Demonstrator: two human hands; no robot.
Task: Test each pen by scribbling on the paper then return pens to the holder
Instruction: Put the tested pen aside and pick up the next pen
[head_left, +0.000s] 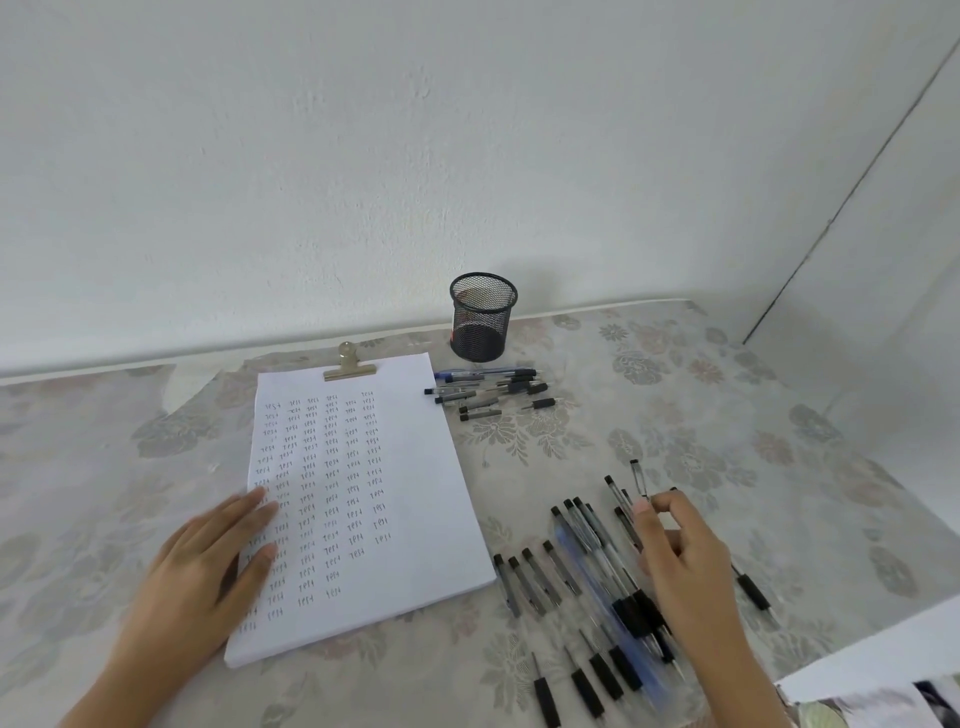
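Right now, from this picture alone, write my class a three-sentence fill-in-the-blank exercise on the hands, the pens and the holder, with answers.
The left hand lies flat on the ____.
The right hand pinches a single ____.
The mesh holder stands ____ near the wall.
Answers: paper; pen; upright.

We've 1 cam only, head-worn, wide-angle; it looks fwd & down across the worktop (675, 431) from near its front edge, close in, facing the wall (363, 156) at the back
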